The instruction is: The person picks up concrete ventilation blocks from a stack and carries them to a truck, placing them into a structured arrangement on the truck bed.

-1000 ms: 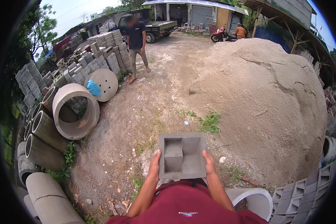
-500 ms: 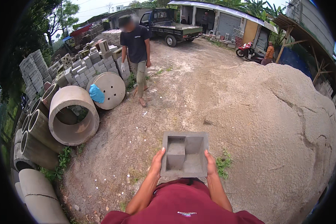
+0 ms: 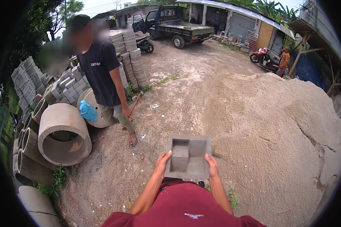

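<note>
Out in front of my waist is a grey, square concrete block [image 3: 182, 148] with stepped recesses in its upper face. My left hand [image 3: 162, 164] grips its left side, the thumb up on the rim. On the opposite side my right hand [image 3: 212, 165] is closed on it in the same way. The fingers beneath the block are hidden from view. Gravelly ground lies below it.
A co-worker [image 3: 102, 73] in a dark shirt stands ahead on the left, beside a large concrete pipe ring [image 3: 64, 120]. A big sand heap [image 3: 269, 125] rises on the right. Farther off are a pickup truck [image 3: 182, 30], a red motorbike [image 3: 259, 55] and another person [image 3: 283, 61].
The co-worker is closer and farther left in view. The pipe rings have shifted down and left, as my viewpoint has moved. Both hands keep the block in front of me.
</note>
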Motion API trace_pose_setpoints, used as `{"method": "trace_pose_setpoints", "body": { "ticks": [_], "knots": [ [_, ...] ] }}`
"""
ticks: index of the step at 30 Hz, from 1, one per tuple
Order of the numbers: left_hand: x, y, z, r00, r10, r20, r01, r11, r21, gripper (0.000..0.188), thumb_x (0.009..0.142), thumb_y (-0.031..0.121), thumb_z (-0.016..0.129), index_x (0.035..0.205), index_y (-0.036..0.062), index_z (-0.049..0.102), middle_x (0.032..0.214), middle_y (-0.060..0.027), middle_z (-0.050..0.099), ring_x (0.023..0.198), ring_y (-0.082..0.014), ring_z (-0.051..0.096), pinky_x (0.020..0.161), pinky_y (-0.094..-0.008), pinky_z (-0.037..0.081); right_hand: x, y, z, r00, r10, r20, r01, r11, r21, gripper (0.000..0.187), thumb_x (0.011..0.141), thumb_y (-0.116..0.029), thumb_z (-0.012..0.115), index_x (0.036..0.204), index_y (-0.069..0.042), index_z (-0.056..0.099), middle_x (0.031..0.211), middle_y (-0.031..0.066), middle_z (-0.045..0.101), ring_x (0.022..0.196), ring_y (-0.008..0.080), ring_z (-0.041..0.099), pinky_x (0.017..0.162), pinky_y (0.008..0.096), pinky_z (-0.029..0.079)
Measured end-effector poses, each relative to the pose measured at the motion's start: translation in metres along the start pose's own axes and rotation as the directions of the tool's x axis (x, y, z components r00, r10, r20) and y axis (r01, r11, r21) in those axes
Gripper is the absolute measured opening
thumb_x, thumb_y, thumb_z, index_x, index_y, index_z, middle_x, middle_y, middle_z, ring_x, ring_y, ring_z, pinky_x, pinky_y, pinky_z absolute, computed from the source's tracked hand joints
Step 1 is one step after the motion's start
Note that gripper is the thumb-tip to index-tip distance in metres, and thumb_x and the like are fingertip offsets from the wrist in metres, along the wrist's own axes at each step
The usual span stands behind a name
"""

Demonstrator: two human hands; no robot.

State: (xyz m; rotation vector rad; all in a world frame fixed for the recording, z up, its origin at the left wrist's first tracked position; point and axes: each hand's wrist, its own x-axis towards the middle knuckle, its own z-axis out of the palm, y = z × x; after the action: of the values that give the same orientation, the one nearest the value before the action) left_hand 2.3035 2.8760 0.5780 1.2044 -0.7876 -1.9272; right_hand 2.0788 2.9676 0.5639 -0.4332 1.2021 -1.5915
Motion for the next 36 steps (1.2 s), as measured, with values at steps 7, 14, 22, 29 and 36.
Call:
{"method": "trace_pose_setpoints", "body": {
  "ticks": [7, 14, 22, 29, 36],
  "knots": [
    [0.192, 0.095, 0.057, 0.999, -0.012, 0.041, 0.010, 0.999, 0.051, 0.058, 0.088, 0.044, 0.064, 0.122, -0.0027, 0.056, 0.112, -0.0129, 0.063, 0.103, -0.0210, 0.060, 0.092, -0.0329, 0.045, 0.205, -0.063, 0.033, 0.997, 0.082, -0.013, -0.082, 0.996, 0.023, 0.053, 0.093, -0.032, 0.061, 0.131, 0.002, 0.050, 0.120, 0.0118, 0.061, 0.107, 0.0194, 0.059, 0.092, 0.0309, 0.046],
    [0.387, 0.154, 0.122, 0.998, 0.052, 0.021, -0.053, 0.998, 0.025, 0.058, 0.090, 0.042, 0.061, 0.127, -0.0030, 0.054, 0.118, -0.0136, 0.061, 0.108, -0.0213, 0.058, 0.095, -0.0326, 0.043, 0.420, -0.102, 0.033, 0.998, 0.042, 0.053, -0.046, 0.996, 0.073, 0.055, 0.094, -0.031, 0.060, 0.135, 0.003, 0.046, 0.124, 0.0126, 0.058, 0.110, 0.0190, 0.058, 0.094, 0.0312, 0.045],
    [0.624, 0.222, 0.218, 0.999, 0.034, -0.018, -0.035, 0.995, -0.096, 0.051, 0.092, 0.040, 0.059, 0.122, -0.0009, 0.058, 0.115, -0.0126, 0.062, 0.105, -0.0217, 0.060, 0.093, -0.0343, 0.045, 0.688, -0.187, 0.029, 0.989, 0.038, 0.140, -0.038, 0.999, -0.009, 0.059, 0.090, -0.026, 0.065, 0.136, 0.004, 0.043, 0.125, 0.0131, 0.057, 0.111, 0.0197, 0.057, 0.094, 0.0319, 0.046],
    [0.783, 0.304, 0.296, 0.999, 0.037, -0.010, -0.038, 0.994, -0.103, 0.052, 0.091, 0.040, 0.060, 0.124, -0.0004, 0.056, 0.114, -0.0124, 0.063, 0.104, -0.0218, 0.061, 0.091, -0.0359, 0.047, 0.872, -0.244, 0.033, 0.992, 0.053, 0.114, -0.051, 0.998, -0.022, 0.068, 0.082, -0.022, 0.074, 0.136, 0.005, 0.042, 0.124, 0.0150, 0.056, 0.112, 0.0223, 0.056, 0.094, 0.0340, 0.046],
    [0.996, 0.366, 0.362, 0.999, 0.019, 0.036, -0.020, 0.999, 0.051, 0.058, 0.086, 0.035, 0.069, 0.127, -0.0018, 0.052, 0.114, -0.0141, 0.061, 0.102, -0.0222, 0.061, 0.089, -0.0345, 0.048, 1.082, -0.284, 0.028, 0.999, 0.019, 0.034, -0.019, 1.000, -0.023, 0.067, 0.081, -0.020, 0.074, 0.135, 0.004, 0.043, 0.124, 0.0157, 0.055, 0.111, 0.0228, 0.056, 0.095, 0.0338, 0.045]
  ]
}}
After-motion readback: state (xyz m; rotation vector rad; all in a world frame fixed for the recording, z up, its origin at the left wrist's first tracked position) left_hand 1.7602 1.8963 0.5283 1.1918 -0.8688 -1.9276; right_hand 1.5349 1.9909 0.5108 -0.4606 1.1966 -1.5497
